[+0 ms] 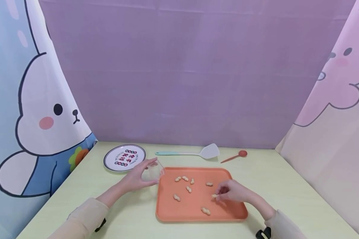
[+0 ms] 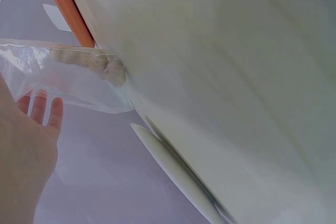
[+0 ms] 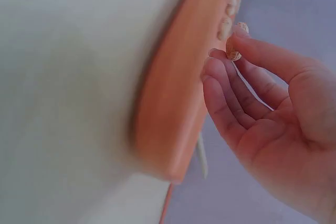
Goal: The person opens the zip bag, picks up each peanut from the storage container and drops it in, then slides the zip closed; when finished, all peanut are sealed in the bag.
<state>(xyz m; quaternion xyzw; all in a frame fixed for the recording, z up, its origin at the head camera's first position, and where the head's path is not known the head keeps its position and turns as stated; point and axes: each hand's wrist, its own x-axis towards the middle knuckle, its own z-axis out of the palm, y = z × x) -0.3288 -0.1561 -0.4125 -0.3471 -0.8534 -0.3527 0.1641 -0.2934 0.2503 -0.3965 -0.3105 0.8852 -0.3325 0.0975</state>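
My left hand (image 1: 136,176) holds a clear plastic bag (image 2: 68,90) at the left edge of the orange tray (image 1: 182,215), thumb and fingers spread around its sides. Peanuts (image 2: 102,66) lie together low inside the bag, seen through its wall in the left wrist view. Over the right part of the tray, my right hand (image 1: 234,191) pinches one unshelled peanut (image 3: 233,51) between thumb and fingertips. Several more peanuts lie scattered on the tray, among them one near its front (image 1: 205,211) and one at the left (image 1: 176,198).
A white plate (image 1: 112,161) with a dark rim and red print stands behind my left hand. Beyond the tray lie a white spatula (image 1: 210,151) with a mint handle and a small red spoon (image 1: 242,153). A purple cloth (image 1: 179,83) hangs along the table's back edge.
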